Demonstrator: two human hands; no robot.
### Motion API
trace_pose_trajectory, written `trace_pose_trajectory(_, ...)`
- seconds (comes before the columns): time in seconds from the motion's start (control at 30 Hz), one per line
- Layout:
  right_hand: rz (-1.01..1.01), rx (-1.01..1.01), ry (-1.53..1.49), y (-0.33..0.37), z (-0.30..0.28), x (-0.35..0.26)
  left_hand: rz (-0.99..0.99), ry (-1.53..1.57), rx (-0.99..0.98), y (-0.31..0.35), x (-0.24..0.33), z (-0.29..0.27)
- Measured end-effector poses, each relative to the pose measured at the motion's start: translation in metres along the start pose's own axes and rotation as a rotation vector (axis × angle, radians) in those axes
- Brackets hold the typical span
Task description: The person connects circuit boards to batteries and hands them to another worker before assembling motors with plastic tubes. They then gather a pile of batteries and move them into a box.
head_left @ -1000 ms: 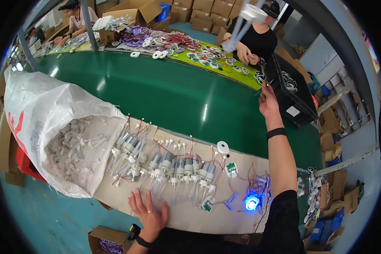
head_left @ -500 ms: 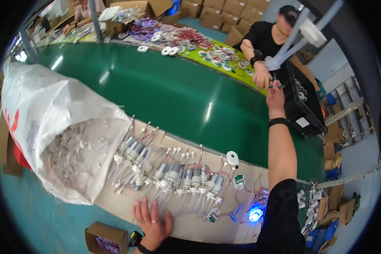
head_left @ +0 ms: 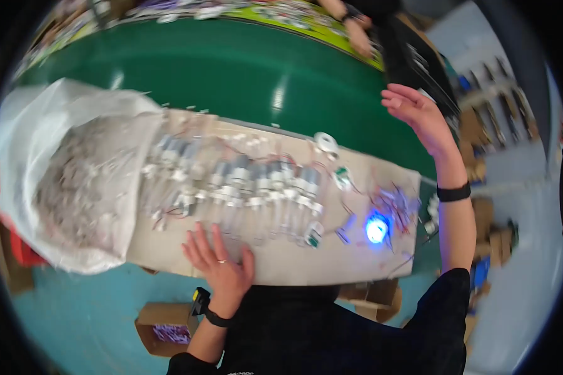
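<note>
My left hand lies with fingers spread at the near edge of the cardboard-covered work surface. Just beyond its fingertips runs a row of small grey motors with white fittings and clear plastic tubes. My right hand is raised over the green table near the black crate, its fingers stretched out and holding nothing. Between the hands lie a green circuit board, a white disc-shaped cover, a glowing blue light and a tangle of thin wires. Motion blurs the finer parts.
A big white sack of clear plastic pieces opens at the left. Across the green conveyor-like table, a co-worker's hand is beside the black crate. A cardboard box stands on the floor below my left arm.
My right hand has come back from the co-worker's hand and opened; the small part between them is no longer in it. The view has tilted down. My left hand stays near the tubes.
</note>
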State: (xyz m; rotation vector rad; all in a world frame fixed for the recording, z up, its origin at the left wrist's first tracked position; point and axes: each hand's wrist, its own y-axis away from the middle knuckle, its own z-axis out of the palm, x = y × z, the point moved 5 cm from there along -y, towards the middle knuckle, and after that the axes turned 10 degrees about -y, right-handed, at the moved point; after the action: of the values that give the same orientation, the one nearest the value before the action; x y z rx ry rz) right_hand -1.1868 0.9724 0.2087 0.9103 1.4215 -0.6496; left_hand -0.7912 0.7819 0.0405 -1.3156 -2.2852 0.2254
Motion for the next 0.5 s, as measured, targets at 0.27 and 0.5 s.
trace_pose_trajectory(0.27,0.131,0.227,0.778,0.239,-0.028,-0.021,0.103,-0.012,0.052,-0.001,0.007,-0.005)
trace_pose_trajectory(0.5,-0.15,0.316,0.924,0.271,-0.011,0.086,0.116,-0.048,0.073,0.002,0.014,-0.008)
